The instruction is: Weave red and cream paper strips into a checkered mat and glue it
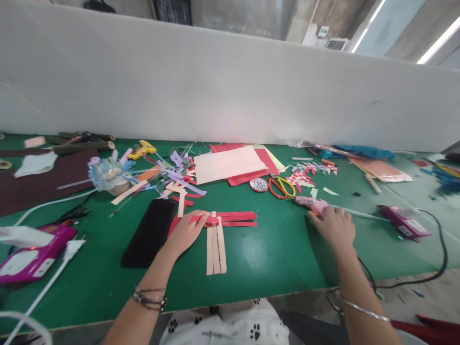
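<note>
My left hand point(187, 231) is closed, its fingertips pressed on a red paper strip point(213, 220) where it meets several upright cream paper strips point(216, 251). More red strips point(241, 215) stretch sideways from that crossing, to the right. Over on the right, my right hand point(335, 227) is closed around a pink glue gun point(312, 203) lying low over the table, nozzle towards the left. A pale glue stick or cord runs from its back to the right. The right hand's grip is partly hidden under the palm.
A black phone point(149, 235) lies beside my left forearm. Scissors point(281, 187), a round bead tin point(258, 185) and paper sheets point(230, 164) are behind the strips. Purple power strips point(404, 223) sit at both sides, with cables. A yellow glue gun point(143, 149) lies back left.
</note>
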Demonstrator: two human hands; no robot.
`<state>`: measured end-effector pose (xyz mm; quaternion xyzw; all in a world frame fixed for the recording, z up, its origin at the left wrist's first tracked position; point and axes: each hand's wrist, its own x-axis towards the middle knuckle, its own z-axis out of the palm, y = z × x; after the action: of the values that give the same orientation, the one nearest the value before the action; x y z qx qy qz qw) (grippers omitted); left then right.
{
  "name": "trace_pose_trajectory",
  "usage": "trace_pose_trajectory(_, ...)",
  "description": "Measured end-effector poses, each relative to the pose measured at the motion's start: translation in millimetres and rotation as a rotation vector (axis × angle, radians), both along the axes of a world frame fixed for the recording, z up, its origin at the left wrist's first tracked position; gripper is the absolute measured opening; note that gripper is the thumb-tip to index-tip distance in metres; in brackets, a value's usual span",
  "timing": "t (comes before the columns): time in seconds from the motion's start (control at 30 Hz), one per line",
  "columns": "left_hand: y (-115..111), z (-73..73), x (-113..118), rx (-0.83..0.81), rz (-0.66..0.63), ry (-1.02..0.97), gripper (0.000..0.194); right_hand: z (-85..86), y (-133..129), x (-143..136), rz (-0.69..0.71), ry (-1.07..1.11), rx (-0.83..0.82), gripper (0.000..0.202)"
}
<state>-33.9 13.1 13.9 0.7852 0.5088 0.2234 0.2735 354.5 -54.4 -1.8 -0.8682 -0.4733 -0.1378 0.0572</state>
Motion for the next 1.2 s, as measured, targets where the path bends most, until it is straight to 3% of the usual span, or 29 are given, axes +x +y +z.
trace_pose_trajectory(0.07,-1,0.4,0,-0.013,-0.006,-0.003,0.040,15.9,8,-29,0.111,-0.063,0.147,0.044)
trace_pose_trajectory(0.13,-1,0.9,0,-0.033,-0.018,-0.012,0.042,31.1,14,-67,0.385,0.041,0.215,0.037)
trace_pose_trajectory(0.23,0,0.1,0,-0.067,-0.065,-0.022,0.042,43.6,20,-134,0.833,0.406,0.096,0.038)
trace_pose_trajectory(0.33,-1,-2.4,0,-0.048,-0.155,0.028,0.034,41.9,24,-189,1.029,0.571,-0.037,0.052)
trace_pose_trajectory(0.4,-2,-3.3,1,-0.016,-0.197,0.087,0.028,38.0,28,-209,1.023,0.643,-0.062,0.053)
trace_pose_trajectory(0.5,-5,-2.4,2,0.004,-0.211,0.138,0.023,36.3,37,-215,0.880,0.765,0.010,0.053)
trace_pose_trajectory(0.63,-8,-0.8,6,0.056,-0.199,0.200,0.029,40.8,47,-198,0.727,0.896,0.121,0.048)
trace_pose_trajectory(0.77,-8,-3.4,10,0.123,-0.209,0.302,0.036,37.8,48,-178,0.728,0.961,0.086,0.018)
trace_pose_trajectory(0.87,-7,-3.9,12,0.129,-0.233,0.385,0.039,28.6,42,-168,0.712,1.014,0.097,0.014)
trace_pose_trajectory(1.2,-7,-4.1,13,0.207,-0.265,0.375,0.039,9.6,20,-154,0.629,0.716,0.029,0.013)
